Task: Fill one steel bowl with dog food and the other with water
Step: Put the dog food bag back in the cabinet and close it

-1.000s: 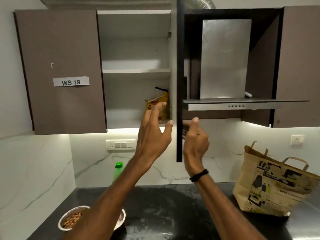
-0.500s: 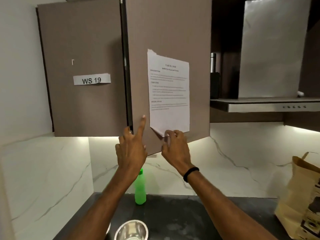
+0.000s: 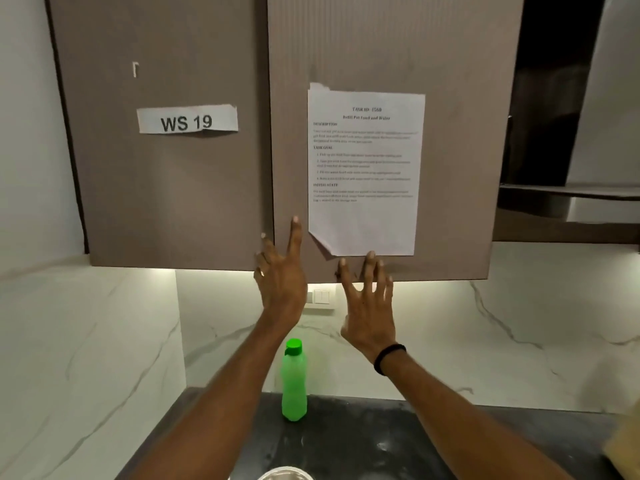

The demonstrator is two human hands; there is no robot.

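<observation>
So both hands are sitting up at the bottom edge of the right cabinet door point(image 3: 381, 46), fingers spread apart, gripping nothing. Left hand point(image 3: 282, 275) is touching near the seam with the left door point(image 3: 166, 185), right hand point(image 3: 369, 303) is resting just below the taped sheet point(image 3: 363, 216). Green bottle point(image 3: 293, 382) is standing upright on the dark counter point(image 3: 381, 441) by the wall. One steel bowl point(image 3: 284, 474) is just peeking in at the frame's bottom edge, contents not visible
</observation>
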